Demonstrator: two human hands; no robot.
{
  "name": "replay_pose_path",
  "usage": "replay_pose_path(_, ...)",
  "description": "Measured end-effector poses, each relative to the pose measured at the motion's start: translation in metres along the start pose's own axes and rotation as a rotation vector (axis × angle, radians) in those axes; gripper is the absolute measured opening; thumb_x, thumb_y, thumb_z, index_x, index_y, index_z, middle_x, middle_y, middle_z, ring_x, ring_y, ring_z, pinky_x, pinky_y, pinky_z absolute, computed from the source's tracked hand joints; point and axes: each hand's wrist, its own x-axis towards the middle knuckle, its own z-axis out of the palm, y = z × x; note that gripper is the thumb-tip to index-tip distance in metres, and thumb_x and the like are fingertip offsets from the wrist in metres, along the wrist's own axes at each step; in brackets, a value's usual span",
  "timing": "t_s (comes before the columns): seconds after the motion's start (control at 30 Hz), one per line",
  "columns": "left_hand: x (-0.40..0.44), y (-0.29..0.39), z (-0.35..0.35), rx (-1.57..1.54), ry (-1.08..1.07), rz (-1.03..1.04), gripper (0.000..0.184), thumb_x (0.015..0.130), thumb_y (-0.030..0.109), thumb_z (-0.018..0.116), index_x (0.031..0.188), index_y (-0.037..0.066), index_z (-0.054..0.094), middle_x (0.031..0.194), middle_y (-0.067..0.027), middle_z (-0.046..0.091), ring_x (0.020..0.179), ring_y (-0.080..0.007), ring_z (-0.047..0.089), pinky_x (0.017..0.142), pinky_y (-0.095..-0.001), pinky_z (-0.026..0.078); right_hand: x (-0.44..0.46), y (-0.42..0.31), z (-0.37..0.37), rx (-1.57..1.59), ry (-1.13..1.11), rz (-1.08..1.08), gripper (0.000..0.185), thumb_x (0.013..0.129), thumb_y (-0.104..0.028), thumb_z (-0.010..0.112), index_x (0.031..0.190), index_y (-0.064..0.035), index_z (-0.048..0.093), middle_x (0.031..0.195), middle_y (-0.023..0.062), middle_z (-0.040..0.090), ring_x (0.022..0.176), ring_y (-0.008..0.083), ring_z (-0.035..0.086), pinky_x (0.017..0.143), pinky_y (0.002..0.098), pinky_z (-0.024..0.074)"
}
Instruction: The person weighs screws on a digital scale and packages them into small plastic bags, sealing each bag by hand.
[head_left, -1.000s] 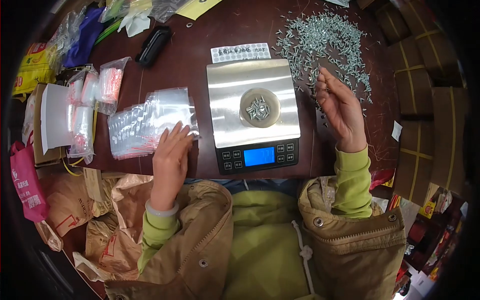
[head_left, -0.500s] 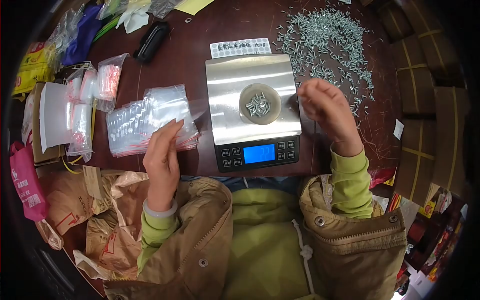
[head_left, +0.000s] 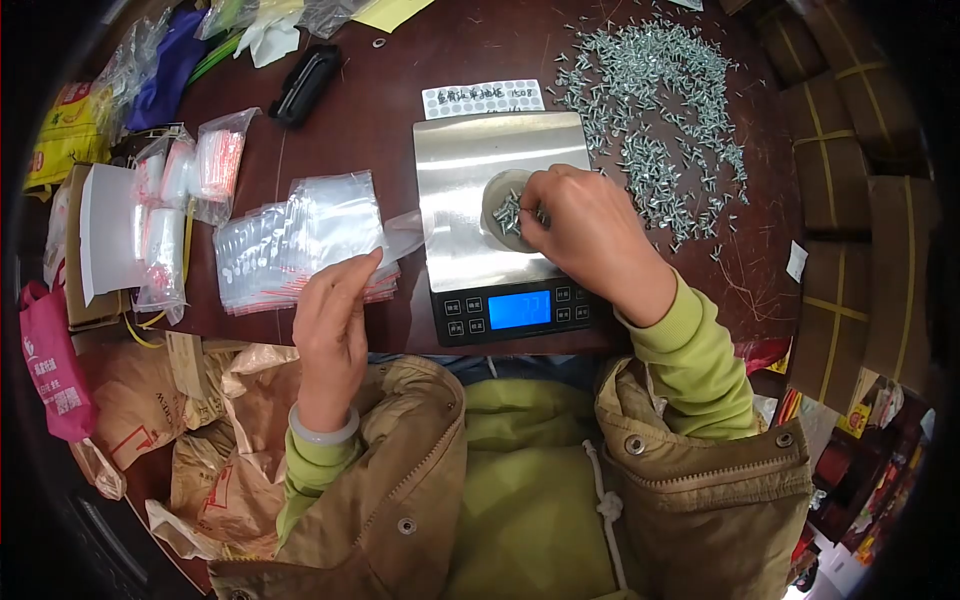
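Since the earlier frame, the right hand (head_left: pixel 590 225) has swung left from the scale's right edge and now sits over the round dish (head_left: pixel 512 244) on the steel plate of the scale (head_left: pixel 460 165). With this, work shifts from the loose screw pile (head_left: pixel 655 85) on the far right to the small batch of screws (head_left: pixel 507 214) inside the dish, partly covered by the fingers. Its thumb and fingertips are gathered together; whether they pinch a screw I cannot tell. Little changes for the left hand (head_left: pixel 335 310), its fingers close together at the near right corner of the stacked clear bags (head_left: pixel 320 225); its grip is hidden. One bag's translucent end (head_left: pixel 405 232) sticks out rightward, reaching the scale's left edge. Blue-lit, the display (head_left: pixel 519 309) shows digits too blurred to read surely.
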Motion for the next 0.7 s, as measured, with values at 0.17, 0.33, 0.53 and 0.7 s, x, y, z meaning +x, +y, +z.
replay_pose_path(0.17,-0.001,-0.002,-0.003,-0.004,0.019,0.017,0.044,0.078,-0.017,0.051,0.115,0.004,0.064,0.096,-0.0139,0.063,0.088,-0.0246,0.06,0.077,-0.0308,0.048,0.005,0.013,-0.009,0.354,-0.058,-0.015,0.011,0.075,-0.008,0.069,0.081,0.0006,0.067,0.06,0.0061,0.056,0.056,0.0142,0.056,0.053,0.0291,0.0435)
replay_pose_path(0.33,0.001,0.004,-0.009,-0.039,0.067,-0.033,0.05,0.076,-0.019,0.049,0.12,0.004,0.062,0.086,-0.0106,0.056,0.077,-0.0181,0.053,0.069,-0.0251,0.044,0.003,0.028,-0.025,1.106,-0.157,0.252,0.013,0.081,-0.014,0.067,0.074,-0.003,0.066,0.058,-0.0056,0.045,0.052,0.0037,0.04,0.048,0.0202,0.0339)
replay_pose_path(0.53,0.003,0.01,-0.006,-0.049,0.064,0.003,0.056,0.075,-0.021,0.046,0.121,0.004,0.062,0.082,-0.0064,0.047,0.074,-0.0163,0.046,0.068,-0.023,0.041,0.002,0.02,-0.015,0.875,-0.166,0.163,0.015,0.083,-0.014,0.065,0.074,-0.0028,0.064,0.062,-0.0019,0.05,0.051,0.0039,0.042,0.047,0.0229,0.0356)
replay_pose_path(0.7,0.005,0.015,-0.009,0.003,0.043,0.002,0.045,0.081,-0.017,0.046,0.118,0.003,0.062,0.084,-0.0073,0.051,0.076,-0.0173,0.049,0.069,-0.0248,0.042,-0.001,0.008,0.001,0.261,0.028,-0.123,0.008,0.075,-0.005,0.07,0.08,0.0009,0.066,0.058,0.0059,0.051,0.051,0.008,0.044,0.05,0.0244,0.0386)
